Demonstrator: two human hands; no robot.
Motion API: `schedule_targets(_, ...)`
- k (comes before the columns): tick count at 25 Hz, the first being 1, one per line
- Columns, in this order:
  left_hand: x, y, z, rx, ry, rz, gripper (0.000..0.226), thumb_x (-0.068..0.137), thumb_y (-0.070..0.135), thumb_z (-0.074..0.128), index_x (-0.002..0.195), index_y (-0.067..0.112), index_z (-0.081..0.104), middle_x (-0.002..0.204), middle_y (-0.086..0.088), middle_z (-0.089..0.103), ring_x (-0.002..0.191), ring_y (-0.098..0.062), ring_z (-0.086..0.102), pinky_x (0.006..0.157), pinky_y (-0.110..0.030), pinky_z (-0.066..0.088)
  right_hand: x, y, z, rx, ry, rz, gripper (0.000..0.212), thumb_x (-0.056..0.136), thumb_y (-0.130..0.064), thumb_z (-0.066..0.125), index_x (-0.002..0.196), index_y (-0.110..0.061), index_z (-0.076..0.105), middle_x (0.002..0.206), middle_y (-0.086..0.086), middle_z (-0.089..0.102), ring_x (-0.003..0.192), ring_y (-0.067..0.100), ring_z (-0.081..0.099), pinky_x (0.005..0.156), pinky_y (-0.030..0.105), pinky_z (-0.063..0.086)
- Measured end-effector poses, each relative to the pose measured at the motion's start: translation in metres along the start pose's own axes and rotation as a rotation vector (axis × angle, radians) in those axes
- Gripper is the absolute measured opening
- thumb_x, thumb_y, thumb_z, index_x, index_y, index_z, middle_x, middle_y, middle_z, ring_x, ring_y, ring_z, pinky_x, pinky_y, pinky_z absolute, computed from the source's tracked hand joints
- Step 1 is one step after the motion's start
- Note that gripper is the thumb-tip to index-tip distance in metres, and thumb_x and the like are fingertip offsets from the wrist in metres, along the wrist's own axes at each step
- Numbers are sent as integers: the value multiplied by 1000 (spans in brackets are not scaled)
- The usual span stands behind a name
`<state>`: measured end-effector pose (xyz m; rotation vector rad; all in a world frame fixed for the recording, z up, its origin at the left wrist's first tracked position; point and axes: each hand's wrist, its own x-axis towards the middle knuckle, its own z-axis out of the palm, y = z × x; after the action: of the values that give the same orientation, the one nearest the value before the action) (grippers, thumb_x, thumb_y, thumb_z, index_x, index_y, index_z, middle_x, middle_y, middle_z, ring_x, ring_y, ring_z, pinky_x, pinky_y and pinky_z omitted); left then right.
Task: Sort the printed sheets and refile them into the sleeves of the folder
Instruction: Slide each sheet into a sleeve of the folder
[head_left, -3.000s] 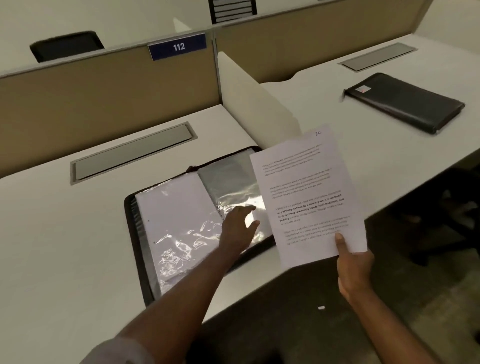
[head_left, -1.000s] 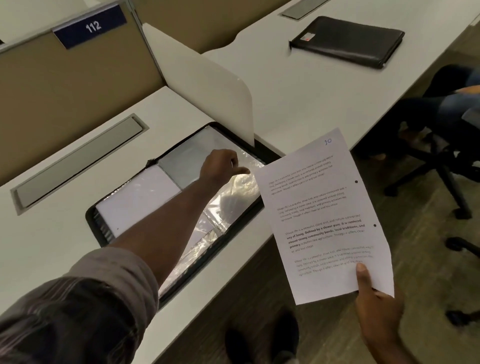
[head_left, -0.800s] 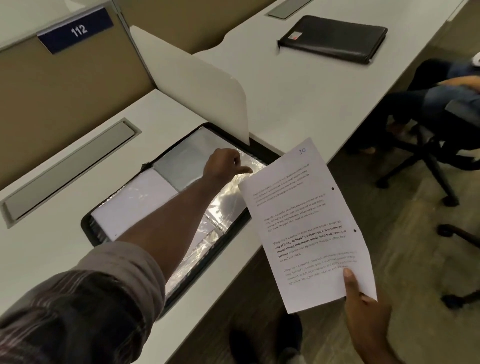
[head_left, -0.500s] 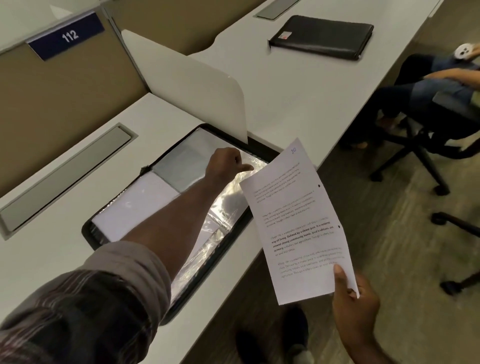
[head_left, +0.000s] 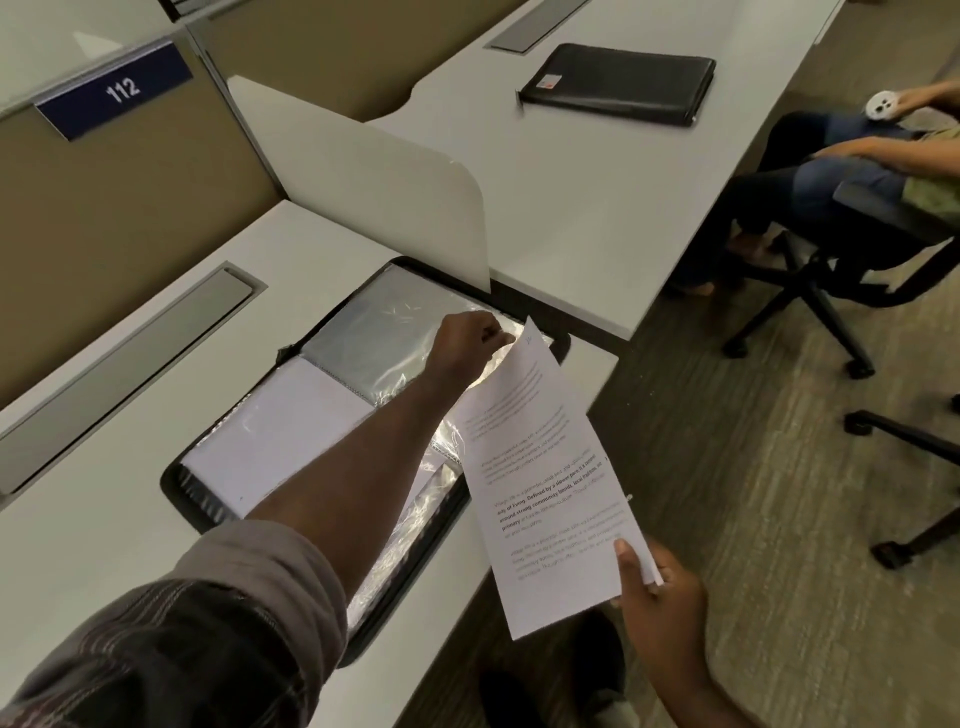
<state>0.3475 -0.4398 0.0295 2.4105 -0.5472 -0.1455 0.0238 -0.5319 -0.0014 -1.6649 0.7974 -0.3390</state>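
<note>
A black folder (head_left: 179, 480) lies open on the white desk, its clear plastic sleeves showing. The left page holds a white sheet (head_left: 280, 431); the right side shows a grey, shiny sleeve (head_left: 374, 332). My left hand (head_left: 467, 340) reaches across the folder and pinches the top right edge of that sleeve. My right hand (head_left: 657, 582) holds a printed sheet (head_left: 545, 483) by its bottom corner. The sheet is tilted, and its top edge meets the sleeve beside my left hand.
A white divider panel (head_left: 374, 176) stands just behind the folder. A closed black folder (head_left: 618, 83) lies on the neighbouring desk. A seated person (head_left: 857, 161) on an office chair (head_left: 831, 270) is at the right. Cable trays (head_left: 124, 364) are set into the desk.
My right hand has swung the printed sheet left and up toward the sleeve's opening. My left hand has stayed pinched on the sleeve's edge.
</note>
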Motion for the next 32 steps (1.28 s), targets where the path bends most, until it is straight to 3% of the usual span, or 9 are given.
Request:
schedule_targets(6, -23, 4, 4, -167, 57, -43, 30, 94, 4, 57, 123, 10, 59, 89, -9, 71, 80, -17, 68, 78, -36, 58, 19, -7, 7, -32, -57, 63, 7, 92, -16, 61, 96, -21, 61, 81, -15, 65, 68, 11, 66, 47, 21, 52)
schedule_targets(13, -31, -7, 25, -255, 84, -139, 20, 93, 7, 59, 105, 14, 45, 80, -9, 66, 70, -16, 62, 64, -34, 51, 46, -2, -1, 8, -200, 187, 15, 88, -17, 66, 101, -21, 63, 93, -6, 70, 86, 13, 67, 53, 17, 52)
schedule_targets(15, -29, -15, 34, -276, 93, -207, 20, 91, 7, 61, 98, 15, 43, 75, -10, 61, 62, -14, 52, 60, -34, 45, 52, 2, -10, 72, -274, 243, 36, 76, -28, 78, 108, -19, 64, 95, -6, 72, 91, 14, 68, 62, 19, 54)
schedule_targets(18, -29, -25, 45, -304, 116, -288, 20, 89, 10, 63, 97, 16, 45, 76, -4, 61, 66, -16, 53, 63, -37, 46, 68, 6, -27, 419, -490, 300, 97, 55, -77, 73, 130, -19, 53, 121, 6, 67, 114, 28, 62, 92, 45, 53)
schedule_targets(21, -27, -26, 52, -340, 154, -347, 20, 89, 14, 64, 99, 21, 49, 83, -2, 67, 77, -20, 63, 71, -39, 51, 102, 6, -41, 749, -647, 497, 116, 50, -87, 64, 144, -22, 42, 139, 16, 53, 127, 41, 49, 102, 63, 39)
schedule_targets(23, -27, -25, 54, -344, 161, -354, 19, 89, 16, 65, 101, 23, 51, 84, -1, 68, 78, -18, 64, 71, -37, 51, 126, -1, -41, 815, -743, 617, 108, 59, -83, 64, 146, -24, 38, 145, 19, 45, 132, 47, 41, 104, 68, 31)
schedule_targets(25, -26, -24, 55, -349, 163, -363, 16, 89, 19, 65, 102, 23, 56, 84, 4, 69, 78, -12, 65, 68, -30, 50, 150, -9, -29, 667, -825, 609, 83, 78, -72, 55, 144, -24, 39, 142, 21, 47, 130, 49, 42, 103, 68, 33)
schedule_targets(28, -26, -22, 52, -339, 142, -352, 12, 90, 19, 66, 102, 22, 65, 87, 9, 69, 79, 0, 63, 68, -15, 45, 182, -36, 8, 217, -724, 453, 41, 92, -44, 58, 125, -19, 55, 119, 17, 65, 104, 36, 66, 76, 44, 55)
schedule_targets(32, -20, -15, 42, -287, 156, -284, 9, 90, 16, 66, 98, 17, 71, 87, 6, 71, 76, -1, 66, 70, -9, 46, 201, -70, 57, -189, -533, 47, 7, 97, -24, 53, 97, -20, 59, 95, 4, 70, 75, 12, 69, 53, 16, 49)
